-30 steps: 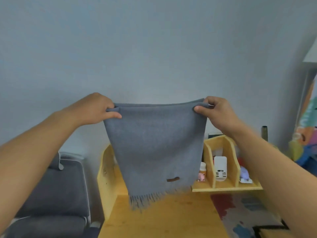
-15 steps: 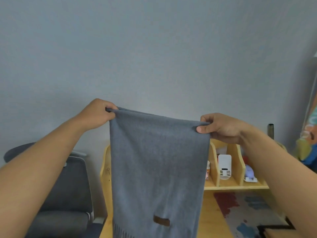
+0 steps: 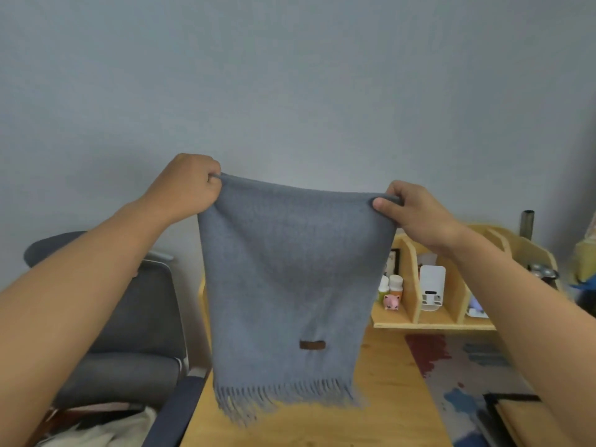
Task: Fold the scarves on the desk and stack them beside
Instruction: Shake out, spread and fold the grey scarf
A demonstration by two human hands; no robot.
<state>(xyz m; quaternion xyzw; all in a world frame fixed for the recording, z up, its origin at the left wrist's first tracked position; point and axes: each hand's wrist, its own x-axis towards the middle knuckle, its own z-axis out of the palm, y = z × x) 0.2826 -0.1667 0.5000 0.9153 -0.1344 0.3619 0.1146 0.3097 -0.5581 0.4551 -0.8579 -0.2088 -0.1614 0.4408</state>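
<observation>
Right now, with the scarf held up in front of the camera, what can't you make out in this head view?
- Desk behind the scarf: hidden by the cloth, so any other scarves or a stack there cannot be seen.
- Left hand fingertips: tucked behind the scarf's top edge.
- Brown label: too small to read.
- Fringe: blurred; whether it touches the desk is unclear.
- Shelf, right part: covered by the right hand and forearm.
</observation>
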